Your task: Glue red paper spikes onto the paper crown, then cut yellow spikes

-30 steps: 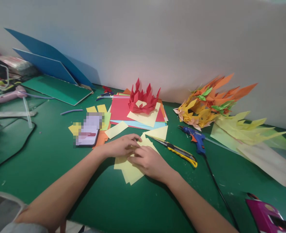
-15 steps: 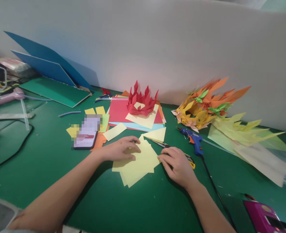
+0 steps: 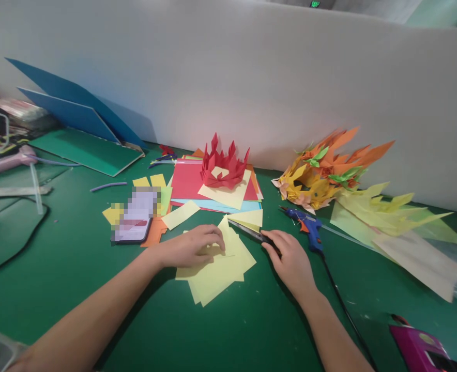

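Observation:
My left hand (image 3: 197, 245) rests on overlapping pale yellow paper sheets (image 3: 223, 281), its fingers bent and thumb apart. It grips nothing. A thin dark line crosses the top sheet beside its fingertips. My right hand (image 3: 290, 256) has its fingers closed around the dark handle of a utility knife (image 3: 247, 230). The grey metal end points left toward the top corner of the sheets; most of the handle is hidden under the hand. Just beyond the knife lies a pale yellow paper piece (image 3: 247, 218).
Behind are a red paper crown (image 3: 224, 173) on coloured sheets and a phone (image 3: 135, 217). To the right lie a blue glue gun (image 3: 308, 227) with its cord, orange and yellow paper crowns (image 3: 329, 175) and a purple device (image 3: 418, 346). Blue boards (image 3: 73, 111) lean at back left.
My right hand has moved from the edge of the sheets onto the utility knife and closed around it. My left hand stays on the paper. The view has shifted slightly.

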A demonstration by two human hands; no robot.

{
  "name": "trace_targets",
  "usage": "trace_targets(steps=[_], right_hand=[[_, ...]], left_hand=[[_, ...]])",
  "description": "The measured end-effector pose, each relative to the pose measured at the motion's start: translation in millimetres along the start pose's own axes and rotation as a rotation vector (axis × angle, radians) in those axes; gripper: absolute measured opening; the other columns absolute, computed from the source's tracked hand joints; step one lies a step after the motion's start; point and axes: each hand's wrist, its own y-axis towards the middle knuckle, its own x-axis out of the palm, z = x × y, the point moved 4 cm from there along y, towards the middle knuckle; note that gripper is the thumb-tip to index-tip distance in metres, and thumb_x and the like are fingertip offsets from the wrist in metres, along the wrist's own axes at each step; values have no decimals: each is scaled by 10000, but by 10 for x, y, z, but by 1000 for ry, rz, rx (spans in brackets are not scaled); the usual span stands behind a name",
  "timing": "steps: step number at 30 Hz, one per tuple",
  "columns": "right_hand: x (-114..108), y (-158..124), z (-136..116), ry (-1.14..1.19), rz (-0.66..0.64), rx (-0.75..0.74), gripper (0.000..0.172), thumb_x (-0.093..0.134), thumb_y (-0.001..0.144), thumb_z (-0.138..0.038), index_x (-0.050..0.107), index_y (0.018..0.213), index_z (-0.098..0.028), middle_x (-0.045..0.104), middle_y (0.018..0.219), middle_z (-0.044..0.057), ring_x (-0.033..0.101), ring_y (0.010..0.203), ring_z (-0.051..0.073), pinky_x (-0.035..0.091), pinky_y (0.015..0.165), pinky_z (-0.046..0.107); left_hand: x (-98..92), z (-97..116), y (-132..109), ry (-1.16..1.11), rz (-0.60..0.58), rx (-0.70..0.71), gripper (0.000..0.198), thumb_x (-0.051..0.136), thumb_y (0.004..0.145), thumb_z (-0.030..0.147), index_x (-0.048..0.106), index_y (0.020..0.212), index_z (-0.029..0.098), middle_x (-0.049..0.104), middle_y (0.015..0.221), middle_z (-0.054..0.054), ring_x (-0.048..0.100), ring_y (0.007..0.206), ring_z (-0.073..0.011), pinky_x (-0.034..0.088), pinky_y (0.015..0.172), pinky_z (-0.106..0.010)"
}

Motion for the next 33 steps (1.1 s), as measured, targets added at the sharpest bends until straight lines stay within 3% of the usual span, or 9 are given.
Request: trace_targets(steps=[8,14,22,33], right_hand=[[-15,9,-62,43,0,-88,303,396,947,-272,649,1104,-214,666,934,87,610,863,233,505,745,373],[-90,-5,-53,24,66,-43,249,455,914,-246,674,1029,-225,667,908,80,610,822,228,510,695,364],[-40,38,-193,132,-57,-214,243,460,922,-189,664,1053,-198,664,920,86,594,846,218,509,720,365],[44,46,-241,139,-167,-261,284,443,927,-167,674,1077,-235,659,950,82,583,862,217,493,723,378]], left_hand=[[-23,53,4,-12,49,60,168,565,812,101,641,915,209,493,1080,-60,501,1057,-205,447,895,-352],[-21,61,-1,-9,34,34,160,545,798,70,634,841,197,448,1061,-57,490,1060,-208,466,847,-327],[-21,77,7,21,53,68,108,537,823,101,610,828,181,431,1043,-69,466,1060,-214,443,857,-324],[-35,-18,1,79,59,74,169,629,805,173,600,968,208,538,1155,-78,505,1097,-229,421,933,-378]])
